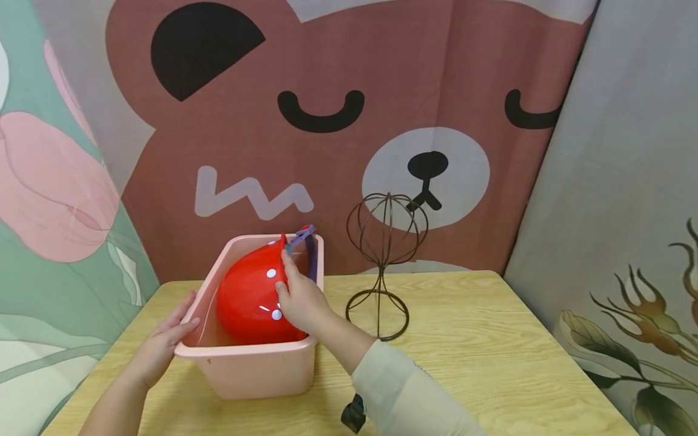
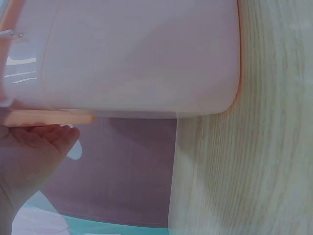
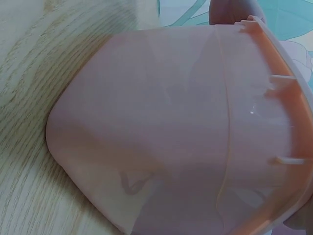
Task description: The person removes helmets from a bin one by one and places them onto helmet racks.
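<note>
A red helmet [image 1: 245, 297] with white dots lies tilted inside a pink plastic bin [image 1: 262, 372]. My right hand [image 1: 302, 300] grips the helmet's edge, thumb on the red shell. Beside that hand, a purple strap [image 1: 312, 257] with a lighter purple clip [image 1: 300, 237] reaches the bin's back right corner. My left hand [image 1: 155, 351] holds the bin's left rim, its thumb over the top; in the left wrist view the fingers [image 2: 54, 137] bend under the rim. The right wrist view shows the bin's outer wall [image 3: 146, 122], with the helmet hidden.
A dark wire stand [image 1: 380, 266] with a round cage top stands right of the bin on the wooden table [image 1: 463, 339]. A small black object [image 1: 354, 414] shows beside the right sleeve. Behind the table hangs a bear-print curtain [image 1: 403, 72].
</note>
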{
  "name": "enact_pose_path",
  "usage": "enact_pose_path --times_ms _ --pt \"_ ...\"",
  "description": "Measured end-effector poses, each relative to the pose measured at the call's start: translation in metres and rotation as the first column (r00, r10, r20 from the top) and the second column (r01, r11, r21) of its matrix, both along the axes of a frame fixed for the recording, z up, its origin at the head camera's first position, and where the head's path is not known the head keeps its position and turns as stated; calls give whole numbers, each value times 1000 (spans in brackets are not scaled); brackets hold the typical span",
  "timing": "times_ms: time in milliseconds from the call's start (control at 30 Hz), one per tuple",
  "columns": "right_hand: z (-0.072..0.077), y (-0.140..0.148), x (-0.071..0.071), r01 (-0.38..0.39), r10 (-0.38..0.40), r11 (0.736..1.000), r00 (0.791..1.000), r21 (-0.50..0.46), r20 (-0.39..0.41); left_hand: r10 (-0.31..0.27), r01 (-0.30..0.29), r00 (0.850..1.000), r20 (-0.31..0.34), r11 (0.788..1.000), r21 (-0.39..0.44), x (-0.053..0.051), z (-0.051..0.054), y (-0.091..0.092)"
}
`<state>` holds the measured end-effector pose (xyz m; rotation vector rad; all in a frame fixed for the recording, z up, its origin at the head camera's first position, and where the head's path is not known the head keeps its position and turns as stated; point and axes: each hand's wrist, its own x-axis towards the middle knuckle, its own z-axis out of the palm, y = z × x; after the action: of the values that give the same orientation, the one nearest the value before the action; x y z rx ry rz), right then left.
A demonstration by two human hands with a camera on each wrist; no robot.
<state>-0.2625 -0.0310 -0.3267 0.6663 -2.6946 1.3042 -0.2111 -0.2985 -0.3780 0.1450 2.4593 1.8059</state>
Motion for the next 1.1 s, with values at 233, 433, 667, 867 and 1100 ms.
enact_pose_path --times_ms 233,433,667,867,1100 --pt "0 1 1 32 -35 997 999 -71 -30 11 -10 1000 -2 1000 22 1 2 1" --pt "2 7 0 28 -38 984 998 -177 -55 9 -9 1000 0 999 37 1 2 2" --pt "8 15 -1 -15 -5 941 998 -339 -57 12 -12 1000 4 1000 21 1 2 1" --pt "20 19 1 -68 40 874 997 -482 -67 1 -1 1000 -7 1000 30 1 3 2" --pt "34 25 4 -89 61 810 996 -580 -69 -4 4 1000 -3 999 35 1 4 4"
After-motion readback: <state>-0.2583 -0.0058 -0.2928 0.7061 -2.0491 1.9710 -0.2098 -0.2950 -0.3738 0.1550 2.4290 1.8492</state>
